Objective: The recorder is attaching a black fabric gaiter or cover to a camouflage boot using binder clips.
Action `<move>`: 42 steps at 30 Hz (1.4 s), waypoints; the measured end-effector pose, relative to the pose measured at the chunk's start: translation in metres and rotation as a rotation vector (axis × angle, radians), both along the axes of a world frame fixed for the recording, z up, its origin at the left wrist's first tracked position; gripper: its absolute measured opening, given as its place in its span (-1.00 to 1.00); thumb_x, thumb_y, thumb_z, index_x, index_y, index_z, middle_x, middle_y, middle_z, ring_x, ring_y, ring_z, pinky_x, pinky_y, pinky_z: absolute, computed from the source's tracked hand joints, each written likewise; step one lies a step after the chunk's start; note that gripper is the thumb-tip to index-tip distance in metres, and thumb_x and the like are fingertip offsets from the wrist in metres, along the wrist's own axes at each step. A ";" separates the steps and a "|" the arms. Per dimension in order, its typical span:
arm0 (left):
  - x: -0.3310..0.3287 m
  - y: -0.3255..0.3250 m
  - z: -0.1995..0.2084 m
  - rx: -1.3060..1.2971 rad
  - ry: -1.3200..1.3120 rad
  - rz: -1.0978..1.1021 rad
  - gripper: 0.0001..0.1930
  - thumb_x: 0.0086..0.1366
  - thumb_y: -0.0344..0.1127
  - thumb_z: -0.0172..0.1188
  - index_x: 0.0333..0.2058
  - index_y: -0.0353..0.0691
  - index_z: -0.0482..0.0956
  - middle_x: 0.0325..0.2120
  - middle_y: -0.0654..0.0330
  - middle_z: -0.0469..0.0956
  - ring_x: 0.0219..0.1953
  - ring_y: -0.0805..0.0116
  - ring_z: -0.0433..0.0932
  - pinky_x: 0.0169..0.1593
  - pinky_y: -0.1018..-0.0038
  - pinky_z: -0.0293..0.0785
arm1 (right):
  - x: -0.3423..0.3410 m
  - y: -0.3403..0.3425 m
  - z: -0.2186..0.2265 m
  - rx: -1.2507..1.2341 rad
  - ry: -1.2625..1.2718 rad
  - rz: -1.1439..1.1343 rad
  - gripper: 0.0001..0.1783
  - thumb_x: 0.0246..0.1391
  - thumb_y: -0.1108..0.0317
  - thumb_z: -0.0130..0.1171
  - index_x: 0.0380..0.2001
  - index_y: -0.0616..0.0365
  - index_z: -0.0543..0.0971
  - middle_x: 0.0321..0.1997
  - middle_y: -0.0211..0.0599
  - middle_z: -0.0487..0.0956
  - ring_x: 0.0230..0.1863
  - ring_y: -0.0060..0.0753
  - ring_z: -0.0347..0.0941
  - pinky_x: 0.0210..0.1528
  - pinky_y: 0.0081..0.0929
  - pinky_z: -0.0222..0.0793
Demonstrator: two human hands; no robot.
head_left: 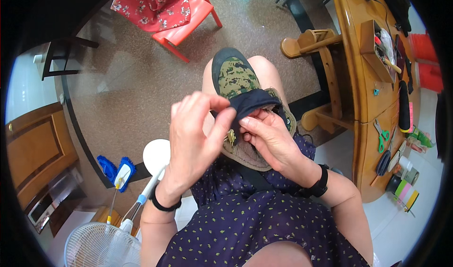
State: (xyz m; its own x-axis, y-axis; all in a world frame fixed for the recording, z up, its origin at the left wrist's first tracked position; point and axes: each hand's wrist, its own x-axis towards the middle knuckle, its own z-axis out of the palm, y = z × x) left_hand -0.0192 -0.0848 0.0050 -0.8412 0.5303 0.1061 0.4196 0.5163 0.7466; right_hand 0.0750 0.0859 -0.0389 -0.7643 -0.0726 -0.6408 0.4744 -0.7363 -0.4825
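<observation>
A camouflage shoe (pixel 239 76) with a dark rubber toe cap lies across my lap, its toe pointing away from me. Dark navy cloth (pixel 255 100) lies over the shoe's opening. At the cloth's left edge, my left hand (pixel 196 125) has thumb and forefinger pinched together, its other fingers curled. My right hand (pixel 266 134) pinches the near edge of the cloth between thumb and fingers. Just below the hands shows the shoe's greyish-brown inner side (pixel 247 156). A small yellowish piece (pixel 230 137) sits between the hands; its kind is unclear.
To the right stands a wooden table (pixel 365 135) bearing green-handled scissors (pixel 382 137), an open box (pixel 377 52) and several spools. A red chair (pixel 188 24) with flowered cloth is ahead. At the left are a fan (pixel 101 246) and a blue mop head (pixel 125 172).
</observation>
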 end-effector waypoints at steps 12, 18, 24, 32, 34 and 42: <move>0.037 0.009 -0.013 -0.021 0.078 0.125 -0.83 0.14 -0.44 0.43 -0.30 -0.17 0.64 -0.41 0.25 0.64 -0.27 0.20 0.61 -0.02 0.27 0.36 | -0.001 -0.001 0.000 -0.020 0.025 -0.002 -0.76 0.28 0.38 0.37 -0.01 0.09 0.64 -0.07 -0.55 0.68 -0.14 -0.75 0.52 -0.12 -0.70 0.39; 0.038 0.009 -0.014 0.011 0.054 0.148 -0.87 0.15 -0.48 0.40 -0.34 -0.20 0.63 -0.44 0.19 0.62 -0.33 0.15 0.61 -0.09 0.27 0.41 | -0.002 -0.003 0.003 0.049 0.001 0.019 -0.74 0.27 0.40 0.39 -0.01 0.13 0.64 -0.07 -0.54 0.67 -0.15 -0.76 0.49 -0.12 -0.69 0.39; 0.038 0.009 -0.014 0.022 0.059 0.143 -0.85 0.14 -0.51 0.39 -0.36 -0.21 0.57 -0.44 0.17 0.60 -0.33 0.12 0.60 -0.11 0.25 0.41 | -0.004 -0.004 0.005 0.096 0.025 0.006 -0.73 0.28 0.42 0.37 0.01 0.15 0.62 -0.06 -0.52 0.67 -0.12 -0.72 0.52 -0.09 -0.65 0.40; 0.036 0.008 -0.011 0.002 0.104 0.080 -0.87 0.20 -0.48 0.39 -0.34 -0.21 0.59 -0.42 0.18 0.61 -0.30 0.14 0.59 -0.03 0.25 0.38 | -0.002 -0.004 0.001 0.111 0.044 -0.004 -0.73 0.27 0.40 0.38 0.00 0.14 0.61 -0.06 -0.51 0.67 -0.10 -0.70 0.53 -0.09 -0.64 0.40; 0.037 0.008 -0.011 0.027 -0.003 0.134 -0.91 0.26 -0.44 0.38 -0.32 -0.21 0.62 -0.42 0.19 0.63 -0.29 0.17 0.60 -0.02 0.27 0.37 | -0.001 -0.004 0.000 0.117 0.036 -0.014 -0.73 0.26 0.40 0.38 -0.01 0.14 0.61 -0.07 -0.51 0.67 -0.10 -0.70 0.53 -0.10 -0.64 0.39; 0.036 0.006 -0.012 0.140 -0.311 0.232 -0.88 0.37 -0.42 0.35 -0.19 -0.36 0.71 -0.33 0.17 0.66 -0.21 0.40 0.59 -0.06 0.45 0.48 | -0.002 -0.005 0.000 0.120 0.047 -0.012 -0.74 0.26 0.39 0.39 -0.03 0.13 0.61 -0.11 -0.53 0.65 -0.13 -0.70 0.53 -0.12 -0.65 0.39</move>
State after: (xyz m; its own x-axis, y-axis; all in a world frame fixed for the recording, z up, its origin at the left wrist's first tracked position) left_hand 0.0168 -0.0789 -0.0072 -0.9400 0.3214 -0.1146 0.0473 0.4554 0.8890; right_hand 0.0735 0.0804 -0.0386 -0.7943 0.0119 -0.6074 0.4403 -0.6776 -0.5890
